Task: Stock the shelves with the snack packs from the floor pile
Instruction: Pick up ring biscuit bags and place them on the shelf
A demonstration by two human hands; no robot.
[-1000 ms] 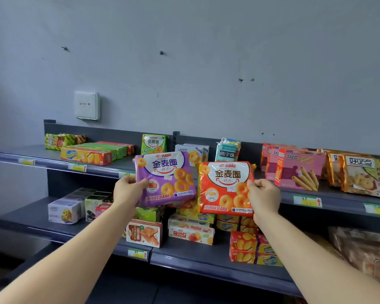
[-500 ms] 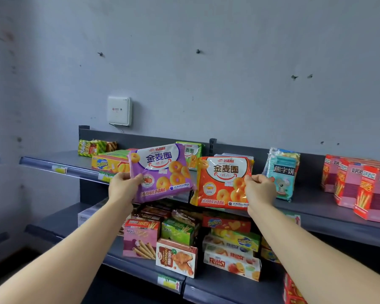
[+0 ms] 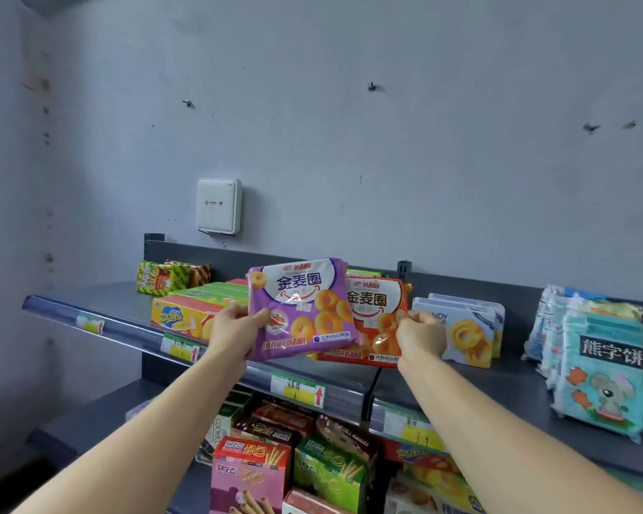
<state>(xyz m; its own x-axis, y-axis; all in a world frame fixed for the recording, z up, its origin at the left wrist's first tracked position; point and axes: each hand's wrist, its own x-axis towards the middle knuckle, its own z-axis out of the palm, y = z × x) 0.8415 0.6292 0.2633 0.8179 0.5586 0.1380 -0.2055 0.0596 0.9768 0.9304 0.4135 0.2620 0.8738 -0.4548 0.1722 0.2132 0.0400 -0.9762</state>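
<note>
My left hand (image 3: 234, 330) grips the left edge of a purple cookie-ring snack pack (image 3: 305, 309), held upright over the top shelf (image 3: 127, 309). My right hand (image 3: 420, 333) pinches the right side of an orange pack (image 3: 377, 324) of the same brand. The purple pack overlaps the orange one's left part. Both packs hover just above the shelf's front area, between the yellow boxes and the pale blue packs. A green pack behind them is mostly hidden.
On the top shelf lie yellow and green cracker boxes (image 3: 186, 313) at left, pale blue cookie packs (image 3: 468, 332) and teal bear-biscuit bags (image 3: 602, 365) at right. The lower shelf holds several boxes (image 3: 253, 473). A white wall box (image 3: 219, 206) hangs above.
Both hands have carried the packs forward and closer together over the top shelf; the purple pack now overlaps the orange one. The view has shifted left and nearer.
</note>
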